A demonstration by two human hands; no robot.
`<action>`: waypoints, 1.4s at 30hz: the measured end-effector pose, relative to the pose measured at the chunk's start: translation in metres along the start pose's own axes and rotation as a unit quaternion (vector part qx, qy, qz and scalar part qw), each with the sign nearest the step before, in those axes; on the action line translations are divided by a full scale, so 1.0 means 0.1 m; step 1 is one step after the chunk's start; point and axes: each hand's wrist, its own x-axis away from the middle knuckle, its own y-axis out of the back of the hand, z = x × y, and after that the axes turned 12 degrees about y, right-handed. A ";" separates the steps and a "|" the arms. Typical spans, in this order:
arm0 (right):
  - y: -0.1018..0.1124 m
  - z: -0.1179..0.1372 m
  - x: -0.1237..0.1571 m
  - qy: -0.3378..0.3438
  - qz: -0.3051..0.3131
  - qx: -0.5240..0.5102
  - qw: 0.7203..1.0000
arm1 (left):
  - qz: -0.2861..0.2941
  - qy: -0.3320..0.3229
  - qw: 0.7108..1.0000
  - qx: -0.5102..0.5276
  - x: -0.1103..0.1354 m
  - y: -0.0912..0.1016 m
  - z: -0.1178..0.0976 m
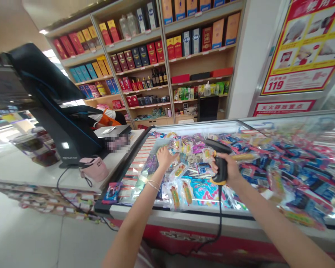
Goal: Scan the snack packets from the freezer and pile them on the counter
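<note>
My right hand (230, 169) is wrapped round the handle of a black and yellow barcode scanner (222, 169). The scanner's head is tilted up and to the left, and its cord hangs down over the freezer's front. My left hand (164, 156), a bracelet at its wrist, lies palm down over packaged goods with the thumb apart from the fingers. Nothing shows in its grasp. Clear packets with yellow snacks (187, 191) and a bright blue packet (206, 190) lie just nearer to me. Several more wrapped packets (251, 171) spread to the right.
A chest freezer (184, 214) bears the packets. On the counter at left stand a black checkout terminal (64, 111) and a pink cup (96, 169). A cable (63, 190) trails down there. Behind, shelves (145, 69) hold boxes and bottles; a person's orange sleeve (108, 118) shows behind the terminal.
</note>
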 end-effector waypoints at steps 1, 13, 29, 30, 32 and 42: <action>-0.10 -0.15 -0.05 -0.006 -0.002 -0.011 1.000 | 0.011 0.013 1.000 -0.015 -0.02 -0.02 0.05; -0.71 -1.24 -0.19 -0.139 0.076 0.017 0.987 | 0.102 0.040 0.991 0.072 -0.37 -0.08 0.83; -0.72 -1.17 -0.03 -0.070 0.106 0.008 0.992 | 0.008 -0.094 0.936 0.339 -0.45 -0.17 0.95; -0.72 -1.16 -0.02 -0.070 0.105 0.009 0.992 | 0.007 -0.101 0.934 0.342 -0.45 -0.17 0.95; -0.72 -1.15 -0.02 -0.068 0.105 0.007 0.992 | 0.006 -0.116 0.933 0.340 -0.44 -0.15 0.95; -0.74 -1.14 -0.01 -0.051 0.106 -0.029 0.993 | -0.002 -0.117 0.957 0.265 -0.40 -0.08 0.90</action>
